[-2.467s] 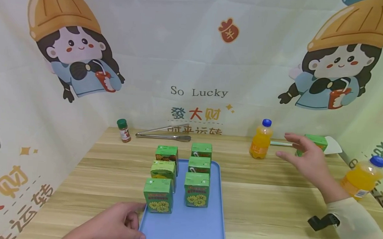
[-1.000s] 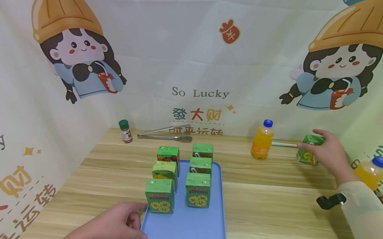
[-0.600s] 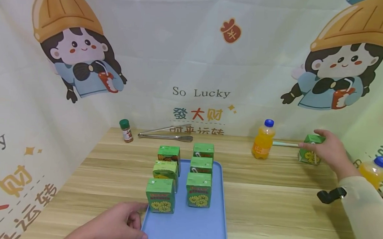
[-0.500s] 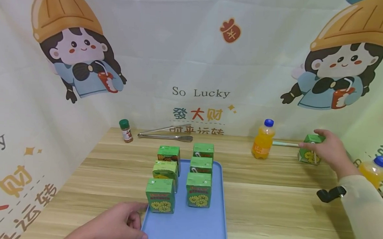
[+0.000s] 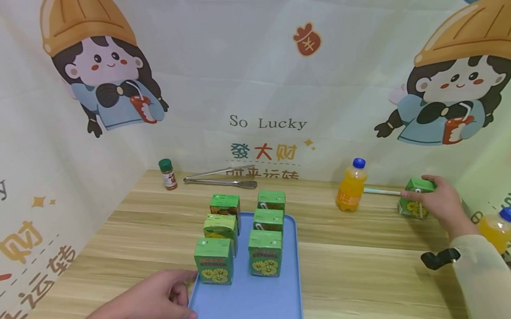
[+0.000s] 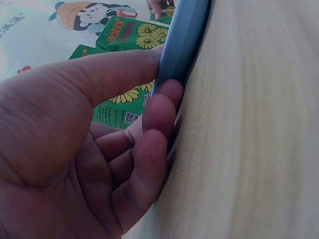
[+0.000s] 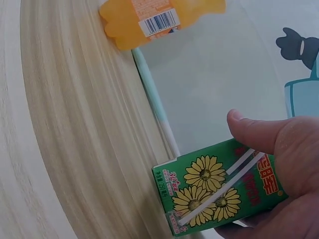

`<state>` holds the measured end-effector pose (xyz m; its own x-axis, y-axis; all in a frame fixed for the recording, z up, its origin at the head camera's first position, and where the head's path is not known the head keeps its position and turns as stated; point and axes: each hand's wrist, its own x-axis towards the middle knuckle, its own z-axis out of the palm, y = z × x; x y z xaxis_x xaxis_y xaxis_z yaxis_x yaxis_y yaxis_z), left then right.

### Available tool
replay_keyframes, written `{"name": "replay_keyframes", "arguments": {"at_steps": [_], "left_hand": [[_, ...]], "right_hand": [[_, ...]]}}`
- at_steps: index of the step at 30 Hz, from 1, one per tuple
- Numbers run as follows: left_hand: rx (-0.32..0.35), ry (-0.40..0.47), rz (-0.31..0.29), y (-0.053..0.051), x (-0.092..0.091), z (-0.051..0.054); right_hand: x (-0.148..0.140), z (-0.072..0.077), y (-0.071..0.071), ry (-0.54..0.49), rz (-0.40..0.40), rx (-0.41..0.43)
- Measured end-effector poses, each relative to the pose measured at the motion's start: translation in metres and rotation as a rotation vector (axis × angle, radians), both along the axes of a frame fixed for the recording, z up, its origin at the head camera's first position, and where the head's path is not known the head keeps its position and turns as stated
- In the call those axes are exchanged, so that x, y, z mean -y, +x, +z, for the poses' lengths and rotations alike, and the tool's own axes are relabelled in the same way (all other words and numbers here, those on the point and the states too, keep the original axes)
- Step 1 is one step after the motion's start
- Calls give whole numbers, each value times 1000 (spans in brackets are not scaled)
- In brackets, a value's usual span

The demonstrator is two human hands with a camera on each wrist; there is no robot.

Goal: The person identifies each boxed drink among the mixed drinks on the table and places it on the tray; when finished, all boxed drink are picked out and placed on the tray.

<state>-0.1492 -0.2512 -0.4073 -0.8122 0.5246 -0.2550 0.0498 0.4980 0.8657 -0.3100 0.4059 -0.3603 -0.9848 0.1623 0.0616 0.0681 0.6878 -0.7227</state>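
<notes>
My left hand (image 5: 155, 296) grips the near left rim of a blue tray (image 5: 252, 306); in the left wrist view, the thumb and curled fingers pinch the tray's edge (image 6: 185, 37). Two rows of green drink cartons stand on the tray, the front ones being a left carton (image 5: 214, 262) and a right carton (image 5: 265, 254). At the back right, my right hand (image 5: 441, 203) holds another green drink carton (image 5: 411, 209) upright. Yellow flowers and a white straw show on that carton's face (image 7: 202, 191) in the right wrist view; its foot is at the tabletop.
An orange drink bottle (image 5: 351, 187) stands left of the held carton, with a pale green handle (image 5: 381, 191) between them. A second orange bottle (image 5: 500, 230) is partly behind my right forearm. Metal tongs (image 5: 224, 183) and a green-capped spice jar (image 5: 168, 175) lie along the back wall.
My right hand has gone from hovering open by the back right carton to gripping it, and the carton has turned to face forward. Over the last half second little moved. My left hand stayed on the tray.
</notes>
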Motion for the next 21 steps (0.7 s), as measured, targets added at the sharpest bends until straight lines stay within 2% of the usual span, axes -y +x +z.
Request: {"name": "replay_keyframes", "arguments": {"at_steps": [5, 13, 21], "left_hand": [[-1, -3, 3, 0, 0, 0], [-7, -13, 2, 0, 0, -1], [-44, -15, -7, 1, 1, -2]], "right_hand": [[0, -3, -1, -8, -30, -6], [5, -11, 0, -3, -92, -63], [8, -17, 4, -42, -131, -80]]}}
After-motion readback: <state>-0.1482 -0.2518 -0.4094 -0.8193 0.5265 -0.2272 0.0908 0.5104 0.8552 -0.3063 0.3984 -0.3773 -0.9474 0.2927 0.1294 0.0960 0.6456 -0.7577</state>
